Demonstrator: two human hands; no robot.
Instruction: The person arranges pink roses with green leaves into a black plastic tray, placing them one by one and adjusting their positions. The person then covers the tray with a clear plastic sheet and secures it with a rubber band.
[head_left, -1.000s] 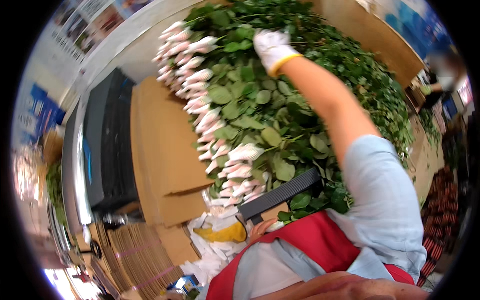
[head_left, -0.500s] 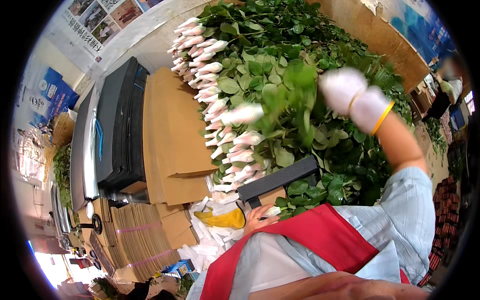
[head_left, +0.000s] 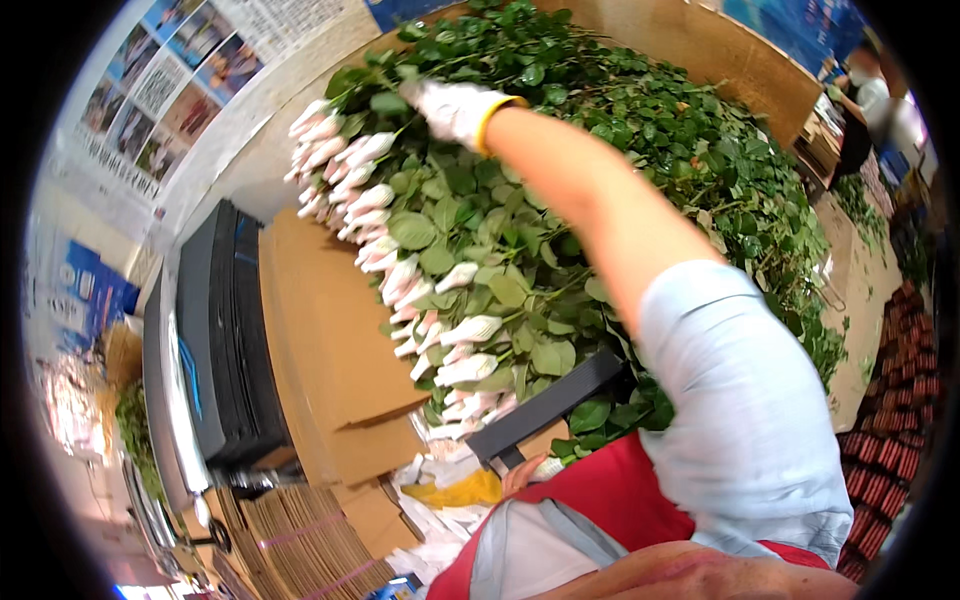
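Note:
My right hand (head_left: pixel 452 112), in a white glove with a yellow cuff, reaches to the far left of a big heap of leafy roses (head_left: pixel 540 255). Its fingertips blur among leaves beside the netted buds, so their grip cannot be made out. White netting covers the rose buds (head_left: pixel 372 197), which line the heap's left edge. Low in front of my red apron, my left hand (head_left: pixel 520 474) is mostly hidden. Its fingers close beside a rose (head_left: pixel 548 468) with a netted bud, just below a dark ribbed bar (head_left: pixel 545 408).
Brown cardboard (head_left: pixel 325 330) and a stack of black sheets (head_left: pixel 225 340) stand left of the roses. Nearer are flat cartons (head_left: pixel 310 540), a yellow glove (head_left: pixel 455 490) and white net sleeves (head_left: pixel 440 525). Another person (head_left: pixel 865 95) is at the far right.
My right hand has swung from the right side of the heap to its far left end. The blurred netted rose seen mid-heap is no longer raised there. My left hand stays low by the bar.

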